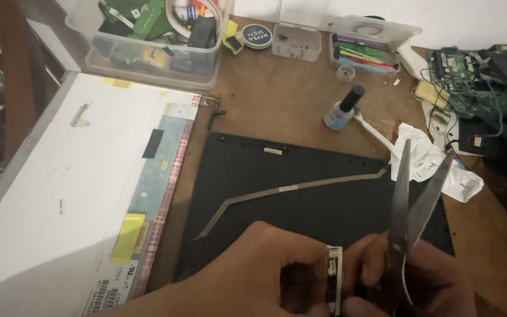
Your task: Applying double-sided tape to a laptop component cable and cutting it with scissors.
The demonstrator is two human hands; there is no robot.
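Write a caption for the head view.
Left hand pinches a small connector; right hand holds open scissors above a black panel.

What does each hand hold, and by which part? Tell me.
The right hand holds open scissors by the handle end, blades pointing up. The left hand pinches a small connector piece by its left side.

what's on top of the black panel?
On the black panel lies a flat ribbon cable running diagonally, plus a small pale label. Both hands cover its near edge, so anything there is hidden.
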